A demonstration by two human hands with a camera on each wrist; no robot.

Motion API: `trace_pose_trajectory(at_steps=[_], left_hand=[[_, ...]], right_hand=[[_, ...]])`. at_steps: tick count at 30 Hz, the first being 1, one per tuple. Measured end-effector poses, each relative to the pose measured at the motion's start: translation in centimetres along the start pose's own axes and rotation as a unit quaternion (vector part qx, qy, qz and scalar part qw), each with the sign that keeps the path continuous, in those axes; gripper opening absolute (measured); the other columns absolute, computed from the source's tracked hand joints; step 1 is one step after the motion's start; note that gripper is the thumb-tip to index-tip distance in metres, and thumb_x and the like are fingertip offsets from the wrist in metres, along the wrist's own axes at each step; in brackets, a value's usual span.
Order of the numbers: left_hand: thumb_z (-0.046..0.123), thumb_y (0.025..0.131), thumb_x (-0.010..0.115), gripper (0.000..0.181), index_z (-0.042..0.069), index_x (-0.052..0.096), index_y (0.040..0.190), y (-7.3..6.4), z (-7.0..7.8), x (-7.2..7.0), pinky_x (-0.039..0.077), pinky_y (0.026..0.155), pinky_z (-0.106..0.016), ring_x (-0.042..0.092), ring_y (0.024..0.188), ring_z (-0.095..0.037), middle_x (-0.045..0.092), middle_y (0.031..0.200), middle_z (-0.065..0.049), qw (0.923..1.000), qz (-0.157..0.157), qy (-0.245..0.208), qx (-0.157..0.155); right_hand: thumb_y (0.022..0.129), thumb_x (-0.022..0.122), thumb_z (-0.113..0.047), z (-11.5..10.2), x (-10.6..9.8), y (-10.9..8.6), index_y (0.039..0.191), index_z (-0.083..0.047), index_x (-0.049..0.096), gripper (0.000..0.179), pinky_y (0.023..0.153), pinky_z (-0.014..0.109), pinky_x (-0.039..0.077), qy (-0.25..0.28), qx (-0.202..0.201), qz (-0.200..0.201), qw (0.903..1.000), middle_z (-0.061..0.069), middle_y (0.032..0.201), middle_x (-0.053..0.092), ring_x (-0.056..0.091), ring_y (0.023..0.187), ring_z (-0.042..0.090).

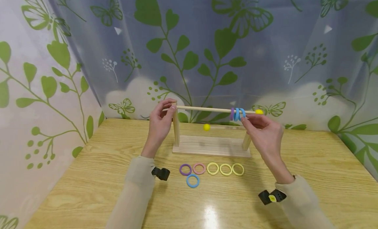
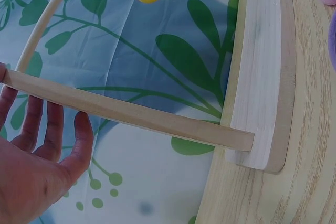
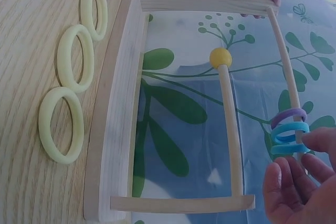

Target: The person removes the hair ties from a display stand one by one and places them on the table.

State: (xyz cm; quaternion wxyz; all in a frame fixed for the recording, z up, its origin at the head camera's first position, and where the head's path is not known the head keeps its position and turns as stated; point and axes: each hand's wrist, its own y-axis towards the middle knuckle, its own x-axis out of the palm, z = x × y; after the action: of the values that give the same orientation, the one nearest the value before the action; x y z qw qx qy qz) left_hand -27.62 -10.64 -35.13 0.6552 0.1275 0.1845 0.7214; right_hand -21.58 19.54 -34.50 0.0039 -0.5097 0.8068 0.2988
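A wooden stand has a flat base (image 1: 211,146), a left post (image 1: 176,127) and a right post (image 1: 246,141). From the left post's top runs an upper rod (image 1: 206,109), ending at the right in a yellow ball (image 1: 259,112). My left hand (image 1: 160,119) holds that post's top between thumb and fingers. A purple ring (image 1: 232,114) and two blue rings (image 3: 290,128) hang on the upper rod. With thumb and fingers, my right hand (image 1: 265,134) pinches the blue ring nearest the ball. The lower rod (image 3: 231,129), joined to the right post, bears another yellow ball (image 1: 206,127).
In front of the base lie a purple ring (image 1: 185,175), a pink ring (image 1: 199,173), three yellow rings (image 1: 213,174) and a blue ring (image 1: 193,186). Behind the wooden table (image 1: 103,176) hangs a leaf-patterned curtain (image 1: 192,84).
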Motion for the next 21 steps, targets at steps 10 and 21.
trace_pose_trajectory(at_steps=[10,21], left_hand=[[0.016,0.104,0.059,0.025,0.007,0.067,0.127,-0.02,0.15,-0.02,0.053,0.075,-0.022,0.065,0.097,-0.027,0.064,0.113,-0.011,1.0000,0.002,-0.002,-0.005],[0.016,0.104,0.059,0.025,0.006,0.067,0.125,-0.04,0.23,0.07,0.053,0.075,-0.021,0.065,0.097,-0.027,0.063,0.112,-0.011,1.0000,-0.002,-0.009,0.002]], right_hand=[[0.091,0.078,-0.025,0.00,0.30,0.10,0.104,-0.005,0.079,0.024,0.062,0.013,0.055,0.011,0.007,-0.002,0.9999,-0.021,0.080,0.069,0.068,0.069,-0.007],[0.091,0.077,-0.025,0.03,0.38,0.13,0.102,-0.005,0.079,0.023,0.063,0.012,0.053,-0.003,0.011,0.005,0.9999,-0.025,0.076,0.066,0.065,0.068,-0.008]])
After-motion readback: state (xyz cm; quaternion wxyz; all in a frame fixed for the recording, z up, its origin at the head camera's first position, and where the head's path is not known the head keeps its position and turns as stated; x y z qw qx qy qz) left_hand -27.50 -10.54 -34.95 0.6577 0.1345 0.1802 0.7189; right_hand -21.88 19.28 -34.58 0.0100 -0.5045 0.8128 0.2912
